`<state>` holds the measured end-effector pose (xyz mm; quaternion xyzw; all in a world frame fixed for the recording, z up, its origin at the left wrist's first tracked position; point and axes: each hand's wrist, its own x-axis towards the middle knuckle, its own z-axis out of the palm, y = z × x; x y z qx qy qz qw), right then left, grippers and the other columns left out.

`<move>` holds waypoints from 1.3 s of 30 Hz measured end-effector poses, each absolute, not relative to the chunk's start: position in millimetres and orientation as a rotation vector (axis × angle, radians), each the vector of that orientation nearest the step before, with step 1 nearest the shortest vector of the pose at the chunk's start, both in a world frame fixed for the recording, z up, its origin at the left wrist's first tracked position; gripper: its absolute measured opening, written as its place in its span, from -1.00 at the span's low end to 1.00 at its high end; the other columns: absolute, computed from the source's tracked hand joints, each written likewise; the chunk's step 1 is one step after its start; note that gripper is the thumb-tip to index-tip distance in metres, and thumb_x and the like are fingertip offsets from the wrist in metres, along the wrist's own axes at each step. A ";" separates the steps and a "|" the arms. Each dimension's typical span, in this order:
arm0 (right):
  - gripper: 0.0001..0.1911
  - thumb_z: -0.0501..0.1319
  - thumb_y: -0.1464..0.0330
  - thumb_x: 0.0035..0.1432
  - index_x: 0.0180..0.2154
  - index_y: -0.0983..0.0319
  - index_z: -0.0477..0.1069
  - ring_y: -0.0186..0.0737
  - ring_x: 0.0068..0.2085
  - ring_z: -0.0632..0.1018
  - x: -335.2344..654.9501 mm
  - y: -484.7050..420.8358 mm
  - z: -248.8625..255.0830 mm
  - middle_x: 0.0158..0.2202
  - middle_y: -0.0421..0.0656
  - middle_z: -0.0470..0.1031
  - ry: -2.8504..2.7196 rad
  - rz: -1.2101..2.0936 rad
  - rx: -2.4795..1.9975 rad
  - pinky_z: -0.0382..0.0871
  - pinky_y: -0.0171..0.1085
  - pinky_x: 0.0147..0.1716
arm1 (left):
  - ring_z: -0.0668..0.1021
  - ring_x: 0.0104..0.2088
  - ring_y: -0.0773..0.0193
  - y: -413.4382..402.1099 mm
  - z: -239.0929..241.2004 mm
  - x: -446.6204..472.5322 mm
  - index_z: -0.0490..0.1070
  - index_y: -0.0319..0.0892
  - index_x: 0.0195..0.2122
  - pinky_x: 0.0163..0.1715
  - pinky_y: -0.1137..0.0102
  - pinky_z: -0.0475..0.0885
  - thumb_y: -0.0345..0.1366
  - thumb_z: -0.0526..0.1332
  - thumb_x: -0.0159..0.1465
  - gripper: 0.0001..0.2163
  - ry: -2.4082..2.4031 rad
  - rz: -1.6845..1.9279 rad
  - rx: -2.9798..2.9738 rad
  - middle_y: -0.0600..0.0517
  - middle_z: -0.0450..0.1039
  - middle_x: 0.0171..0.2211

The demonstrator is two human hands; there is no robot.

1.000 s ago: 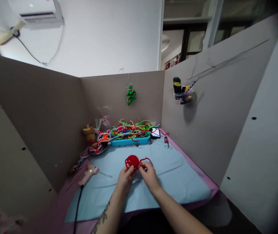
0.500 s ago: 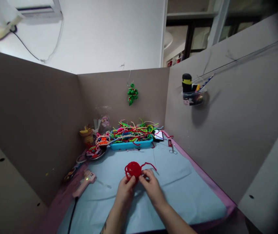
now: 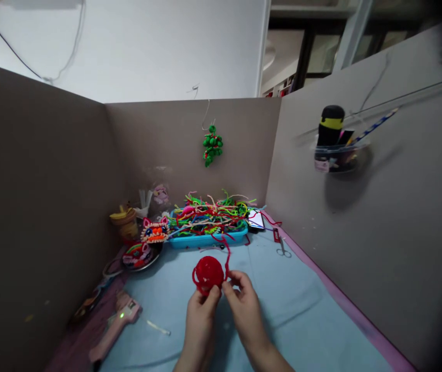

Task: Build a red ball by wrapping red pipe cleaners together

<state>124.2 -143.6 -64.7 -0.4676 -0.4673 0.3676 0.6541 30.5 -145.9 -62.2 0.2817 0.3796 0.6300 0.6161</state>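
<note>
A round red coil of fuzzy pipe cleaner [image 3: 209, 272] is held up over the blue cloth, with a loose loop at its left side. My left hand [image 3: 201, 312] pinches its lower edge between thumb and fingers. At the coil's right side, my right hand [image 3: 245, 305] is closed in a pinch on the red pipe cleaner, near where a loose strand [image 3: 227, 250] rises toward the tray. The fingertips of both hands are close together and partly hide the lower part of the coil.
A blue tray [image 3: 205, 240] heaped with coloured pipe cleaners stands at the back. Small scissors [image 3: 283, 249] and a phone [image 3: 255, 220] lie right of it. A pink glue gun [image 3: 116, 325], a glue stick [image 3: 158, 327] and a metal dish [image 3: 149, 262] are at the left. Grey panels surround the table.
The loose strand, which pointed right, now stands upward beside the coil. The coil has turned slightly between my hands. My view has tilted down and moved closer.
</note>
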 end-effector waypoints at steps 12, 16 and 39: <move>-0.76 0.24 0.17 0.08 -0.46 0.18 0.29 -0.27 -0.42 0.39 122.2 -135.5 -72.6 -0.46 -0.24 0.31 -1.052 0.867 -1.066 0.37 -0.35 -0.40 | 0.58 -0.12 0.00 -138.7 -89.3 28.9 0.59 -0.18 -0.33 0.01 0.23 0.37 -0.15 0.47 -0.10 -0.67 0.917 1.498 0.522 -0.12 0.62 -0.25; -0.75 0.28 0.18 0.05 -0.47 0.19 0.32 -0.24 -0.38 0.44 124.5 -140.7 -73.7 -0.43 -0.20 0.41 -1.091 0.910 -1.033 0.39 -0.33 -0.35 | 0.57 -0.09 0.01 -139.6 -78.7 29.1 0.58 -0.19 -0.33 0.00 0.24 0.39 -0.18 0.47 -0.09 -0.69 0.824 1.497 0.421 -0.11 0.61 -0.26; -0.75 0.20 0.20 0.16 -0.45 0.22 0.32 -0.28 -0.44 0.41 140.5 -184.6 -65.2 -0.51 -0.25 0.39 -1.314 0.854 -1.023 0.27 -0.34 -0.42 | 0.59 -0.32 0.25 -183.1 -61.0 43.4 0.56 -0.27 -0.34 -0.28 0.41 0.45 -0.23 0.49 -0.09 -0.69 0.701 1.465 0.424 -0.07 0.61 -0.35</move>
